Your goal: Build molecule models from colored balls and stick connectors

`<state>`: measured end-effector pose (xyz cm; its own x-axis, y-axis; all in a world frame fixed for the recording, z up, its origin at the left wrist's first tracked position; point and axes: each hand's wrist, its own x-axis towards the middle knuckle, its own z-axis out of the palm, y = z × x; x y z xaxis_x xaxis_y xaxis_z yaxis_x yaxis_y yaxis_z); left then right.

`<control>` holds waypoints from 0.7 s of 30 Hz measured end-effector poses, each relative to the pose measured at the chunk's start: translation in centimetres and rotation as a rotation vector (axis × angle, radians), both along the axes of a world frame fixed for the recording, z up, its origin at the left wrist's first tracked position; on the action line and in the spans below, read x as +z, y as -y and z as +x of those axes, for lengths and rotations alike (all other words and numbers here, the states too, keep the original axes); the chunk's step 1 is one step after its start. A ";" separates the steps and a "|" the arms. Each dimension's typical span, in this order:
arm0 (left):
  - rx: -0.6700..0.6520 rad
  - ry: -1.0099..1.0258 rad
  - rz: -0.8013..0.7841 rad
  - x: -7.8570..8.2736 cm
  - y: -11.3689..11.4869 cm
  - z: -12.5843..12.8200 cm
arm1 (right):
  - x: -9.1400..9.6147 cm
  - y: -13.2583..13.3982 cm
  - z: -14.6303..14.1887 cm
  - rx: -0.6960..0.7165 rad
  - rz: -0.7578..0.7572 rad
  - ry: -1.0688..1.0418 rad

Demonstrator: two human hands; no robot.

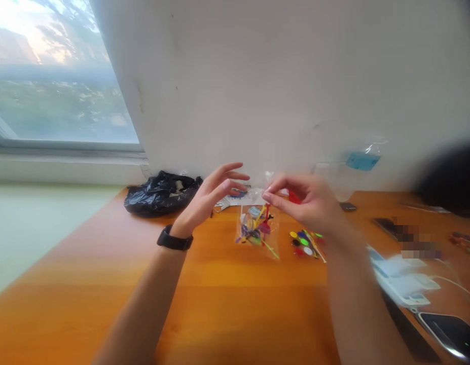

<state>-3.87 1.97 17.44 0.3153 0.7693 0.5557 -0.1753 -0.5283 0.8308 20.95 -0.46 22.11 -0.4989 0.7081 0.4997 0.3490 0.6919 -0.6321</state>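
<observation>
My right hand [301, 197] is closed in a pinch at the top of a small clear plastic bag [276, 238]. Inside the bag show small colourful plastic pieces in yellow, red, purple and green. A red piece [265, 225] stands up just under my right fingertips; whether they touch it too I cannot tell. To the left, my left hand [215, 195] is raised with its fingers apart and nothing in it, near the bag but not touching it. On the table beyond my right wrist lies a group of coloured discs and thin sticks [305, 243].
A black plastic bag [158, 195] lies at the table's back left, below the window. White power strips with plugs [402, 276] and a dark-screened device [447, 329] are at right. A blue packet [363, 160] is near the wall [257, 91]. A dark blurred shape intrudes at far right.
</observation>
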 end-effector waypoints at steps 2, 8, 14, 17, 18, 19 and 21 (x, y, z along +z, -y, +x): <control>-0.046 -0.015 0.001 0.2 0.3 0.0 | -0.1 0.1 -0.2 -0.033 0.011 -0.029; -0.060 -0.105 -0.069 0.7 1.1 0.3 | -0.2 0.1 -0.3 0.034 -0.024 -0.091; 0.144 -0.001 -0.082 0.7 1.4 0.9 | -0.6 -1.1 -0.3 0.011 -0.130 -0.313; 0.180 0.032 -0.079 1.1 1.6 1.0 | -1.2 -2.1 -0.1 0.042 -0.220 -0.225; 0.190 0.032 -0.075 1.2 1.7 1.0 | -1.4 -2.3 0.0 0.039 -0.229 -0.214; 0.201 0.025 -0.069 1.3 1.7 0.9 | -1.5 -2.5 0.1 0.029 -0.225 -0.221; 0.232 0.006 -0.051 1.4 1.7 0.7 | -1.6 -2.6 0.2 0.014 -0.208 -0.246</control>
